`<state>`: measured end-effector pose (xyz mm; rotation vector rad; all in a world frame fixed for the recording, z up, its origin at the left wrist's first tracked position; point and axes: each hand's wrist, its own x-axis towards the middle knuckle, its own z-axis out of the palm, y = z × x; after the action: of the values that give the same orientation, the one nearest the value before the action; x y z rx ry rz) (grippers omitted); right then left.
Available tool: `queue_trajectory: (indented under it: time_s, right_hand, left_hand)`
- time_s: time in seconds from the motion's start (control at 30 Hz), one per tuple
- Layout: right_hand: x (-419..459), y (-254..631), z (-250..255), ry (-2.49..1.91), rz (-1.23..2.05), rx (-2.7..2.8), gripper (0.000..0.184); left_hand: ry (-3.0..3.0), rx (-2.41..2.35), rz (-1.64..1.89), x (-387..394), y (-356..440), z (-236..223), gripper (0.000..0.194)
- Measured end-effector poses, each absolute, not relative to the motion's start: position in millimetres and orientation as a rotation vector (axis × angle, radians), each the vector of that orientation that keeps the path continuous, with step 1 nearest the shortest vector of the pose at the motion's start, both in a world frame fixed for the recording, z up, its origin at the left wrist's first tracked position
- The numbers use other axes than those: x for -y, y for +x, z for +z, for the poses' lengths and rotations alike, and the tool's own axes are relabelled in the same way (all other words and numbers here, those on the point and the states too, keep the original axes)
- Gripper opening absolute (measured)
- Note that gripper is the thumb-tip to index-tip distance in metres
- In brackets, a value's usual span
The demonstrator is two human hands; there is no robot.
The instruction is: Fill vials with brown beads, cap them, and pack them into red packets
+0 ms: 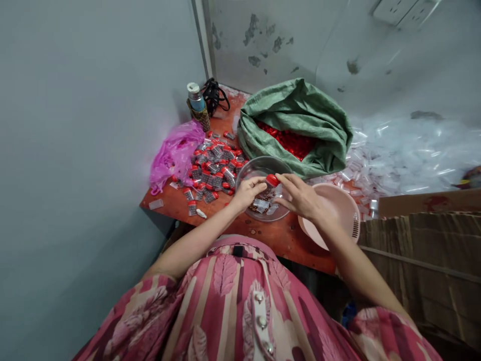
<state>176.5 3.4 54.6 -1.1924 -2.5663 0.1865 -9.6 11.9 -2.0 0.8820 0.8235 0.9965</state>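
Note:
My left hand (pixel 248 193) is closed in a pinch on a small clear plastic container with a red cap (pixel 272 180); the fingers hide most of its body. The fingertips of my right hand (pixel 298 195) touch the cap's right side, while the thumb is held apart below. Both hands are over a clear round bowl (pixel 246 173) with small brown pieces and a few clear containers in it. To the left lies a heap of red-capped containers (pixel 216 170) with dark contents.
Behind the bowl, a green sack (pixel 259 103) holds red caps (pixel 289 140). A pink basin (pixel 334 195) stands under my right forearm. Clear empty containers (pixel 413 155) pile up at right beside cardboard (pixel 421 250). A pink bag (pixel 175 150) and a bottle (pixel 196 100) stand at left, near the wall.

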Motion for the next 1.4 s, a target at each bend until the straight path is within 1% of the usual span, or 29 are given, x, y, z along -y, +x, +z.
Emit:
queue_trajectory:
  time_s: [0.1, 0.17, 0.37, 0.57, 0.67, 0.8, 0.83, 0.87, 0.97, 1.03, 1.1, 1.17, 1.27, 1.4]
  right_hand:
    - [6, 169, 35, -1.260, 0.215, 2.482, 0.079]
    - [9, 163, 25, -1.319, 0.203, 2.422, 0.082]
    - [10, 158, 5, -1.376, 0.063, 2.230, 0.069]
    - [7, 156, -9, -1.374, -0.043, 2.252, 0.069]
    - [-2, 151, -13, -1.446, 0.101, 2.332, 0.072]
    - [-13, 154, -25, -1.513, 0.452, 2.304, 0.092]
    - [-14, 157, -30, -1.548, 0.512, 2.271, 0.091]
    - [-15, 160, -37, -1.593, 0.552, 2.261, 0.085]
    - [-13, 166, -60, -1.732, 0.626, 2.459, 0.052]
    - [-10, 163, -76, -1.773, 0.677, 2.672, 0.037]
    - [-7, 153, -91, -1.775, 0.713, 2.786, 0.032]
    - [-4, 141, -104, -1.778, 0.731, 2.794, 0.031]
    - [-1, 129, -119, -1.790, 0.780, 2.730, 0.029]
    - [-2, 134, -132, -1.754, 0.936, 2.571, 0.030]
  left_hand:
    - [0.713, -0.829, 1.040, -9, -2, -3, 0.033]
    - [0.655, -0.834, 1.050, -7, 4, -4, 0.032]
    - [0.685, -0.897, 1.049, -3, 16, -8, 0.024]
    - [0.709, -0.930, 1.046, -5, 17, -21, 0.020]
    - [0.692, -0.964, 1.062, -11, 13, -29, 0.019]
    - [0.673, -1.079, 1.075, -29, -4, -40, 0.025]
    - [0.679, -1.116, 1.095, -37, -12, -42, 0.026]
    - [0.694, -1.160, 1.126, -46, -21, -44, 0.027]
    - [0.802, -1.324, 1.253, -77, -54, -51, 0.031]
    - [0.939, -1.428, 1.371, -92, -76, -56, 0.037]
    - [1.093, -1.496, 1.406, -96, -90, -61, 0.045]
    - [1.211, -1.540, 1.334, -85, -96, -69, 0.049]
    - [1.277, -1.582, 1.099, -50, -87, -85, 0.049]
    - [1.245, -1.617, 0.825, -2, -67, -110, 0.053]
